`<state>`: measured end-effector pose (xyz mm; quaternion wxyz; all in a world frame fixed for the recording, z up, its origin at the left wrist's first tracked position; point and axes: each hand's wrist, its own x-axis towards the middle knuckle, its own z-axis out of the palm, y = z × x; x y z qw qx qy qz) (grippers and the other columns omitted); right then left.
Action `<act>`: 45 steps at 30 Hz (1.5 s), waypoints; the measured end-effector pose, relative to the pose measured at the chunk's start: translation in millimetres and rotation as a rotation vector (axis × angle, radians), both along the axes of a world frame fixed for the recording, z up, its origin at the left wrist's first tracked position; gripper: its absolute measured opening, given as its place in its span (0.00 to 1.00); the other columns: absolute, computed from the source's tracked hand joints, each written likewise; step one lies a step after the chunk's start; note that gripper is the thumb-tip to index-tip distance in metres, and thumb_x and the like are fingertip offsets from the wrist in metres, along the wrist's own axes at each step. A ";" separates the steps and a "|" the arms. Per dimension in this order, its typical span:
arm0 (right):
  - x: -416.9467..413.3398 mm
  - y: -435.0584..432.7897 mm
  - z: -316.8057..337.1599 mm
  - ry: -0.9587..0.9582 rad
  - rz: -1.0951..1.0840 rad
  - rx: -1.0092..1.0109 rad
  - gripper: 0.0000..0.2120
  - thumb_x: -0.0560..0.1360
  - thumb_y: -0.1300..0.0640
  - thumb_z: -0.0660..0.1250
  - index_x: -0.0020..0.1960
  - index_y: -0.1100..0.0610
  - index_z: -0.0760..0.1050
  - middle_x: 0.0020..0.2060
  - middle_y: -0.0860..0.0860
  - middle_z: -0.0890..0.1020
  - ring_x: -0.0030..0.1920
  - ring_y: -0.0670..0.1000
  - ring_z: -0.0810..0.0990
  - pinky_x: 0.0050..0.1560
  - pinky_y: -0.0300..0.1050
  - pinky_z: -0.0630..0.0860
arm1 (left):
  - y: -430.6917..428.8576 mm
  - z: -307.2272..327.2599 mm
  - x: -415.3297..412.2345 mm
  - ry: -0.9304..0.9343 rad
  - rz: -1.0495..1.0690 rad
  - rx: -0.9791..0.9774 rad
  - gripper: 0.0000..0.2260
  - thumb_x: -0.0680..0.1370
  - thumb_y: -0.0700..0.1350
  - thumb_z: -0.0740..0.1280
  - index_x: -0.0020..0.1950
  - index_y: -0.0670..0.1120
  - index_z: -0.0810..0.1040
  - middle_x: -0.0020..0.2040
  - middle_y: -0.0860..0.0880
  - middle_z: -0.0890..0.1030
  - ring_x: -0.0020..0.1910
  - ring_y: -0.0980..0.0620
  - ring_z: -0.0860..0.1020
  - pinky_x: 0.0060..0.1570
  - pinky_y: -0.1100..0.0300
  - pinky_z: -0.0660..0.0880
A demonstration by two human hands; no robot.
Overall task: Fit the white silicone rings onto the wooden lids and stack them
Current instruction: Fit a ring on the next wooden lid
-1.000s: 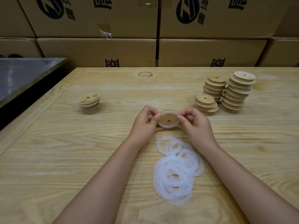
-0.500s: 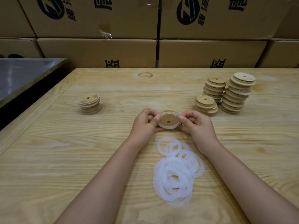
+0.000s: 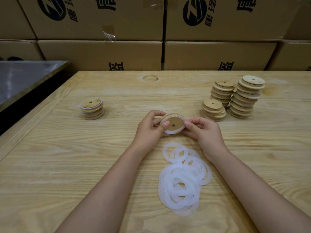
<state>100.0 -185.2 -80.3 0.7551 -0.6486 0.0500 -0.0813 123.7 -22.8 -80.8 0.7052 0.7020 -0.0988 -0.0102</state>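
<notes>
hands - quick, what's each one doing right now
Left hand: fingers curled round the wooden lid, holding it.
Right hand: fingers pinching the same lid's edge, at its white ring.

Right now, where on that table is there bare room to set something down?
Bare wood: the near-left table, from the ringed stack to the near edge; also the far strip before the boxes. Crowded: the middle, with left hand, right hand, held lid and ring pile, and far right, with three plain lid stacks.

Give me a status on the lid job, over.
Hands: left hand and right hand both grip one wooden lid. Around it, a white ring. Nothing between it and ringed stack at left.
</notes>
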 end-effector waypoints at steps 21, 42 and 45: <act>-1.4 3.5 1.2 -0.017 0.015 -0.208 0.04 0.73 0.61 0.71 0.40 0.57 0.80 0.38 0.52 0.84 0.43 0.51 0.83 0.53 0.50 0.80 | 4.0 4.7 0.5 0.081 -0.041 -0.216 0.03 0.79 0.37 0.63 0.51 0.42 0.74 0.40 0.49 0.84 0.41 0.52 0.83 0.37 0.60 0.80; -8.0 16.0 1.2 -0.014 -0.030 -0.256 0.04 0.76 0.60 0.68 0.43 0.57 0.79 0.40 0.54 0.83 0.43 0.51 0.81 0.51 0.46 0.78 | 3.8 5.7 1.4 0.129 -0.017 -0.288 0.07 0.80 0.39 0.62 0.56 0.39 0.73 0.44 0.44 0.84 0.42 0.48 0.84 0.40 0.59 0.80; -7.5 17.7 0.2 0.022 -0.058 -0.222 0.04 0.76 0.59 0.68 0.45 0.59 0.79 0.44 0.55 0.83 0.47 0.51 0.81 0.55 0.47 0.77 | 3.2 5.3 0.9 0.115 -0.036 -0.273 0.06 0.80 0.39 0.62 0.56 0.41 0.72 0.43 0.44 0.84 0.43 0.49 0.84 0.42 0.58 0.81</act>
